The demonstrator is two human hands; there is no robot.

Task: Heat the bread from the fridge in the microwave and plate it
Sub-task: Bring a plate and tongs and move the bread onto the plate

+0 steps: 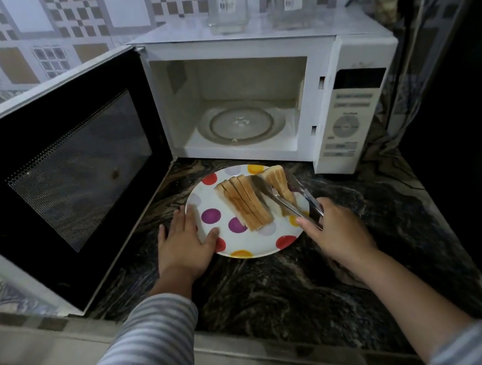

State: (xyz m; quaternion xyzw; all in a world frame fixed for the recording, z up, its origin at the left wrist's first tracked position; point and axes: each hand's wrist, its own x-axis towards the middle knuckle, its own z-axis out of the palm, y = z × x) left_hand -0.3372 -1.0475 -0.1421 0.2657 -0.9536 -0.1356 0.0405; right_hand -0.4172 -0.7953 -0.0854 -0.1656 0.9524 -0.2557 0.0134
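Note:
A white plate [244, 246] with coloured dots lies on the dark marble counter in front of the white microwave [348, 50]. Several bread slices [244, 203] lean together on it. My right hand [334, 231] grips metal tongs [283, 204], whose jaws pinch one more slice [278, 181] at the plate's far right side. My left hand [184, 244] rests flat on the plate's left rim, thumb on top. The microwave door [60, 178] stands wide open to the left, and the glass turntable [242, 124] inside is bare.
Two clear glass containers [227, 3] stand on top of the microwave. Its control panel [345, 116] faces me on the right. The dark counter [281, 295] stretches toward me, ending at a front edge. A dark wall closes the right side.

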